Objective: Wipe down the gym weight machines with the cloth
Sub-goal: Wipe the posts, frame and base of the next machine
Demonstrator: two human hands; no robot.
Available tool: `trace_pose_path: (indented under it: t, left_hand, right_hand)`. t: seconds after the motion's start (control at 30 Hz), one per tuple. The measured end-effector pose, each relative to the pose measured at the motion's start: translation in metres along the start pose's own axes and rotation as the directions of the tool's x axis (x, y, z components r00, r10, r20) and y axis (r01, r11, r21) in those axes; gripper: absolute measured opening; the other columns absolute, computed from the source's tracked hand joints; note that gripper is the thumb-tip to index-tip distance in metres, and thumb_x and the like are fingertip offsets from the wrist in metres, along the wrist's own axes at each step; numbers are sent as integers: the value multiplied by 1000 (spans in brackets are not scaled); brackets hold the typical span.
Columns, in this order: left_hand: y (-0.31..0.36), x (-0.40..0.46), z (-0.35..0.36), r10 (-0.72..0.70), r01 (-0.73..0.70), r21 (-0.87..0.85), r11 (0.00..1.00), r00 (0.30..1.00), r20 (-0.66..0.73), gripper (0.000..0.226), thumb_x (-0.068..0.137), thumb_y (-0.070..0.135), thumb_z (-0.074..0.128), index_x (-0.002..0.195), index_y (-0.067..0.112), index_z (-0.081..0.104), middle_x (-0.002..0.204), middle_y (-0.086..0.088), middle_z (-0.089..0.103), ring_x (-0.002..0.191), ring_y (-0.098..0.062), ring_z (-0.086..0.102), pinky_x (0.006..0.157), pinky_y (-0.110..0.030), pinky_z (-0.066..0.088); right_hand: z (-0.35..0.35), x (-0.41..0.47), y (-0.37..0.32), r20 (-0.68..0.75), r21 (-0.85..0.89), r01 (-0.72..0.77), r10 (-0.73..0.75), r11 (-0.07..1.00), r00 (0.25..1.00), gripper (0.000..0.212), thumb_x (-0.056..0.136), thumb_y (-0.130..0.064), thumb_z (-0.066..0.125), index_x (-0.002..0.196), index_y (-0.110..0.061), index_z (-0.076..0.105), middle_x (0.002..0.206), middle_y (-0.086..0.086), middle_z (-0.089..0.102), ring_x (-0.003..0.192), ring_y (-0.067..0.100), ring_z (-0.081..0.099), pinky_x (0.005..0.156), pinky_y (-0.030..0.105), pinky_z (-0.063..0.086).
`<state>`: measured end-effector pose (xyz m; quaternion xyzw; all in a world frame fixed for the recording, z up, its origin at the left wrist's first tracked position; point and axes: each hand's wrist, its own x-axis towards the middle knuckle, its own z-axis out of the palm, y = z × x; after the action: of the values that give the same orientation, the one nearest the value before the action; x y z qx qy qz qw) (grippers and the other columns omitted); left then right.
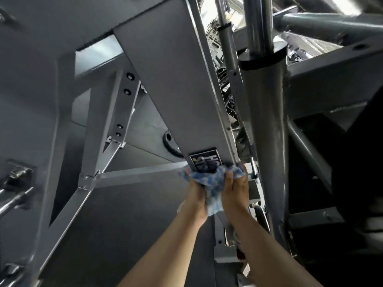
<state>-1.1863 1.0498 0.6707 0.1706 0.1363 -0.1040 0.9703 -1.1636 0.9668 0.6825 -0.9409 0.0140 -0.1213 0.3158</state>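
- Cloth [213,181] — blue patterned, bunched at the lower end of the grey beam [172,83].
- Left hand [196,195], right hand [233,190] — both gripping it, equally near.
- Beam's long axis runs up and away from hands.

View: a single head-worn, wide-angle camera; no second view to overlap with.
Facing: forward and down along both bare forearms toward the grey machine beam [176,83].
Nearness: close, about arm's reach from the beam's labelled end.
Framing: beam runs diagonally through centre; grey upright post [267,125] at right; edges bend and blur.
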Motion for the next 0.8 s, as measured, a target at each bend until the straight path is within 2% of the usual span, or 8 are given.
trace_pose_path:
  t: [0.1, 0.2, 0.27, 0.33, 0.4, 0.5, 0.6, 0.8]
  left_hand:
    - [-25, -7, -3, -36, 37, 26, 999, 999, -29, 75, 93, 60, 20, 80, 12, 76, 93, -11, 73, 74, -15, 70, 68, -28, 54]
    - [-22, -6, -7, 82, -70, 120, 990, 992, -99, 70, 92, 63, 26, 119, 9, 60, 121, -13, 63, 105, -23, 62, 97, -36, 45]
    - [-21, -4, -8, 190, -171, 185, 968, 977, -91, 80, 74, 75, 47, 131, 19, 49, 124, -9, 61, 109, -21, 61, 103, -40, 41]
    - [-14, -3, -4, 355, -316, 285, 905, 930, -98, 74, 77, 62, 57, 139, 30, 34, 126, -5, 59, 111, -19, 59, 103, -44, 42]
    - [-7, -3, 2, 523, -483, 282, 829, 848, -87, 61, 93, 31, 52, 145, 27, 21, 134, -4, 52, 118, -18, 55, 104, -41, 42]
    - [-1, 5, 8, 699, -653, 311, 690, 713, -56, 55, 92, 15, 56, 138, 24, 28, 132, -2, 53, 118, -14, 54, 103, -37, 44]
    - [-8, 15, 3, 754, -695, 355, 625, 655, -43, 49, 80, 21, 65, 117, 34, 36, 115, -1, 59, 105, -13, 61, 95, -34, 49]
    - [-51, 43, -18, 634, -583, 341, 738, 772, -50, 55, 81, 12, 69, 127, 8, 39, 103, 1, 62, 88, -6, 63, 77, -14, 51]
  right_hand:
    - [-5, 3, 37, 63, 15, -78, 77, 997, 995, 47, 100, -23, 37, 141, 0, 32, 144, 18, 36, 134, 27, 32, 108, 27, 22]
    - [-7, 4, 35, 108, 96, -64, 54, 993, 993, 48, 99, -27, 38, 140, -2, 33, 143, 16, 37, 134, 27, 32, 111, 29, 21]
    - [-4, 3, 20, 92, 127, 33, -45, 991, 995, 66, 93, -47, 41, 142, -4, 30, 144, 14, 36, 136, 28, 30, 114, 40, 20]
    - [-3, 0, -5, 29, 124, 195, -200, 973, 979, 89, 78, -65, 31, 143, -4, 27, 144, 14, 36, 136, 27, 30, 113, 46, 23]
    - [-3, 2, -25, -20, 137, 326, -326, 935, 945, 91, 76, -65, 27, 143, -3, 29, 144, 14, 38, 135, 27, 32, 112, 47, 25]
    - [-4, 6, -34, -33, 150, 416, -416, 897, 909, 86, 79, -62, 24, 146, -10, 24, 151, 6, 29, 140, 19, 25, 116, 38, 20]
    - [-6, 8, -14, -37, 132, 449, -448, 884, 893, 79, 84, -58, 27, 146, -9, 26, 148, 6, 35, 137, 17, 32, 113, 36, 27]
    - [-3, 9, 42, 21, 133, 262, -267, 956, 963, 81, 77, -63, 24, 143, -16, 29, 136, -5, 44, 124, 10, 43, 102, 21, 31]
